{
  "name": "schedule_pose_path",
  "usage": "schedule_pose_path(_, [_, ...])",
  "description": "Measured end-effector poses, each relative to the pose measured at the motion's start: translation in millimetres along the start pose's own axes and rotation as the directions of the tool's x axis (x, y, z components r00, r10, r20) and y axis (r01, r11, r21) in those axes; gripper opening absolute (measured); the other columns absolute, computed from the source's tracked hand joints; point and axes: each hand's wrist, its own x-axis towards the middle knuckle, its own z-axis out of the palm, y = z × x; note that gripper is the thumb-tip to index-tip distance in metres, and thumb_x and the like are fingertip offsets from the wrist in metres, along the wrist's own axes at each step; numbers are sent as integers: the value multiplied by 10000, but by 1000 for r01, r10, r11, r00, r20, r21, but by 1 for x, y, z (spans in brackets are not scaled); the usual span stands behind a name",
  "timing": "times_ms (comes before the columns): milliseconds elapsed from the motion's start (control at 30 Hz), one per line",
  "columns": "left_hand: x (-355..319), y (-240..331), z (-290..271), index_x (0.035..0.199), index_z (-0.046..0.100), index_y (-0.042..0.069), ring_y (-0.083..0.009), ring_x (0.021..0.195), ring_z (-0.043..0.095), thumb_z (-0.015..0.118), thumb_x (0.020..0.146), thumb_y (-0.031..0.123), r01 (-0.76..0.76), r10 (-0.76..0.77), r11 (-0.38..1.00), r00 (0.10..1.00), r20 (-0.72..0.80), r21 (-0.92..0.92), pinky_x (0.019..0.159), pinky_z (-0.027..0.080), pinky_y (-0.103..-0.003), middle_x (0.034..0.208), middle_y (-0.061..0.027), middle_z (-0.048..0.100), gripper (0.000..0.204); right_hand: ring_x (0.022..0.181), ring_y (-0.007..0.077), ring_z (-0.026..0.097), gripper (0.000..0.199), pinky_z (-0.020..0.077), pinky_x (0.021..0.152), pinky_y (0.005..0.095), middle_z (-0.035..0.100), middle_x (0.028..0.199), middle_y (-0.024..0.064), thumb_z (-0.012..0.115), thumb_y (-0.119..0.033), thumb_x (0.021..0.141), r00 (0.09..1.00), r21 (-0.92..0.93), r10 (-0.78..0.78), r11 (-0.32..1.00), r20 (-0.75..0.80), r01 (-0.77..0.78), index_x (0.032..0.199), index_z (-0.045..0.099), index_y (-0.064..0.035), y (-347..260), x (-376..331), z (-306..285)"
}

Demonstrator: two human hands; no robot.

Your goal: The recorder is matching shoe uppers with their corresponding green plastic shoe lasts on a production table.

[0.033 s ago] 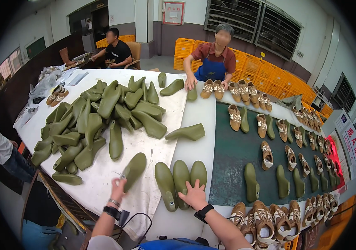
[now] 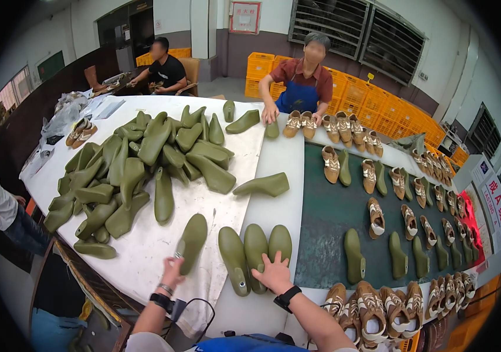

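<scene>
Head view. Left hand (image 2: 172,273): fingers closed round the heel end of one olive-green shoe last (image 2: 192,242), which lies on the white table (image 2: 145,246) and stretches away from the hand. Right hand (image 2: 272,273): fingers spread, palm down, resting on the near ends of three olive-green lasts (image 2: 255,249) lying side by side. Beyond the left hand: heap of green lasts (image 2: 139,164). Right of the right hand: dark green conveyor belt (image 2: 332,223) carrying tan-and-white shoes (image 2: 376,217).

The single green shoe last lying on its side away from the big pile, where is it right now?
In the head view, the single shoe last lies mid-table at the white cloth's right edge, just left of the dark green belt, beyond the right hand.
</scene>
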Motion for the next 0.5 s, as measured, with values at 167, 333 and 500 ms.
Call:
schedule_pose_path(167, [4,-27,33,1235,327,-55,-319,1013,510,701,637,186,-598,636,582,757,149,551,876,406,-376,1130,-221,498,745,1150,551,302,696,419,884,471,231,1357,264,514,-551,728,1000,-19,8,1000,-6,-8,1304,387,-183,0,1,-2])
schedule_pose_path(333, [17,2,55,1308,273,-15,-304,1141,435,605,629,40,-470,450,861,882,137,197,952,361,-337,1239,-210,429,757,1154,533,307,699,408,897,467,228,1363,249,516,-552,729,1000,-34,19,999,14,-19,1309,379,-187,-4,13,-4])
schedule_pose_path(500, [3,-25,99,1318,202,-31,-363,1194,311,618,617,65,-652,614,665,755,232,363,1025,264,-383,1263,-233,332,821,1150,532,313,714,399,902,473,234,1359,255,520,-560,725,999,-30,52,998,-5,-52,1309,380,-174,-1,13,-3])
